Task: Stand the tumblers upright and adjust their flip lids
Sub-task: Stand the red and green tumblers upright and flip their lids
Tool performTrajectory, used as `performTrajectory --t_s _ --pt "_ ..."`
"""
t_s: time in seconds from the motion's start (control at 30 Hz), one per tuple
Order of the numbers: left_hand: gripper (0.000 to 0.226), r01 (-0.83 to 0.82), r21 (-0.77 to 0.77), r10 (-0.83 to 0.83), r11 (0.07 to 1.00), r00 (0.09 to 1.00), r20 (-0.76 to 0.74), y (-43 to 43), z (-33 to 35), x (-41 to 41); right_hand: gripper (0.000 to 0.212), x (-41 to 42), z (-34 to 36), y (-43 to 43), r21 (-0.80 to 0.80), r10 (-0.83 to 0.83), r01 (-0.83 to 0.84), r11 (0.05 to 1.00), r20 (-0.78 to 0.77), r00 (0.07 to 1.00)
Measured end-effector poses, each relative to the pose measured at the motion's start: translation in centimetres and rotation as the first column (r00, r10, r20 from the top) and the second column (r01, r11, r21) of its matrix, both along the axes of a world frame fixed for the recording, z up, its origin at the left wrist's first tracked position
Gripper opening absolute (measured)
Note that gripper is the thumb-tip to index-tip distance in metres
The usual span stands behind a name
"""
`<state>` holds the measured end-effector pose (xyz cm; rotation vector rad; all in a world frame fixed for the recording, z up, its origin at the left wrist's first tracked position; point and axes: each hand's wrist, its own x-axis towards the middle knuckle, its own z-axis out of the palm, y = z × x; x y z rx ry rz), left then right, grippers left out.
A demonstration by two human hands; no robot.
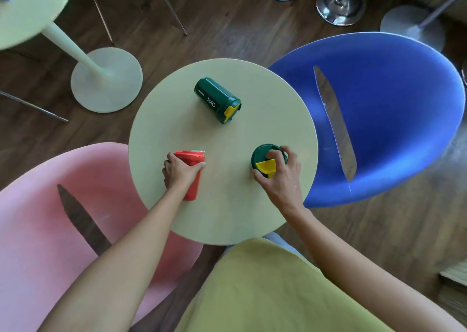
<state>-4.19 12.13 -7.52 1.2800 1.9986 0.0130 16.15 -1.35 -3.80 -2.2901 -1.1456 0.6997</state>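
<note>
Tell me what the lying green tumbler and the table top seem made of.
Lying green tumbler: probably hard plastic, satin finish; soft highlights, moulded yellow flip lid. Table top: pale green, matte, no glare; painted or laminated board, cannot tell which.

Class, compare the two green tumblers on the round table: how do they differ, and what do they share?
The far tumbler lies on its side; the near tumbler stands upright. The far tumbler is untouched; the right hand grips the near tumbler's lid. Both are green with yellow flip lids.
</note>
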Motion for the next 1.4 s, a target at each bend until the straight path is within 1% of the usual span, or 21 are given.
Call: performTrajectory --t_s 0.13,0.27,0.33,0.43,0.57,0.67,0.73,0.87,1.0,1.17,1.23,1.3,1.33,1.37,1.4 --pt "0.090 -0.027 -0.029 0.027 0.999 1.000 0.010 0.4 -0.4 0.2 0.048 0.2 -0.1 0.0 0.003 0.007 -0.007 1.000 -0.010 1.000" --pt "0.085 -0.039 -0.016 0.038 0.999 0.999 -0.006 0.1 0.0 0.6 0.048 0.3 -0.1 0.0 0.005 0.015 -0.015 1.000 -0.017 1.000" --pt "0.082 -0.038 0.032 0.038 0.999 0.999 0.018 -0.4 0.4 0.9 0.048 0.3 -0.1 0.0 0.006 0.010 -0.009 1.000 -0.023 1.000" --pt "0.079 -0.033 0.137 0.019 0.990 0.994 0.104 -1.4 1.3 1.5 0.049 0.4 -0.1 0.0 0.002 0.007 -0.007 1.000 -0.029 1.000" --pt "0.087 0.002 0.261 -0.059 0.965 0.975 0.212 -2.9 2.1 2.3 0.049 0.5 -0.1 0.0 -0.004 0.020 -0.021 1.000 -0.038 0.999" --pt "0.098 0.037 0.339 -0.136 0.940 0.953 0.272 -4.0 2.4 2.8 0.049 0.5 -0.2 0.0 0.003 0.028 -0.028 1.000 -0.039 0.999" --pt "0.103 0.061 0.377 -0.180 0.924 0.940 0.288 -4.8 2.5 3.1 0.049 0.5 -0.2 0.0 0.006 0.025 -0.025 1.000 -0.046 0.999" --pt "0.099 0.088 0.429 -0.218 0.899 0.940 0.264 -6.1 2.3 3.7 0.049 0.5 -0.2 -0.1 0.008 0.018 -0.018 1.000 -0.057 0.998" --pt "0.100 0.131 0.437 -0.245 0.890 0.945 0.215 -7.2 2.2 4.0 0.048 0.6 -0.3 -0.1 0.011 0.023 -0.022 1.000 -0.059 0.998" --pt "0.112 0.175 0.370 -0.271 0.913 0.935 0.227 -8.2 2.2 3.3 0.050 0.7 -0.4 -0.1 0.004 0.034 -0.034 0.999 -0.059 0.998" --pt "0.115 0.215 0.345 -0.305 0.914 0.923 0.233 -8.3 2.3 2.5 0.049 0.7 -0.3 -0.1 0.009 0.033 -0.033 0.999 -0.059 0.998" --pt "0.117 0.306 0.342 -0.386 0.888 0.902 0.194 -7.6 2.6 1.7 0.048 0.6 -0.3 -0.1 0.016 0.030 -0.030 0.999 -0.059 0.998" --pt "0.117 0.387 0.357 -0.460 0.850 0.876 0.147 -7.0 2.8 1.3 0.048 0.6 -0.3 -0.2 0.017 0.030 -0.029 0.999 -0.060 0.998" --pt "0.116 0.489 0.374 -0.555 0.788 0.827 0.088 -6.3 3.1 0.9 0.048 0.7 -0.3 -0.1 0.016 0.031 -0.030 0.999 -0.060 0.998" --pt "0.113 0.599 0.372 -0.655 0.709 0.755 0.033 -5.5 3.5 0.7 0.048 0.7 -0.3 -0.1 0.013 0.034 -0.033 0.999 -0.059 0.998"
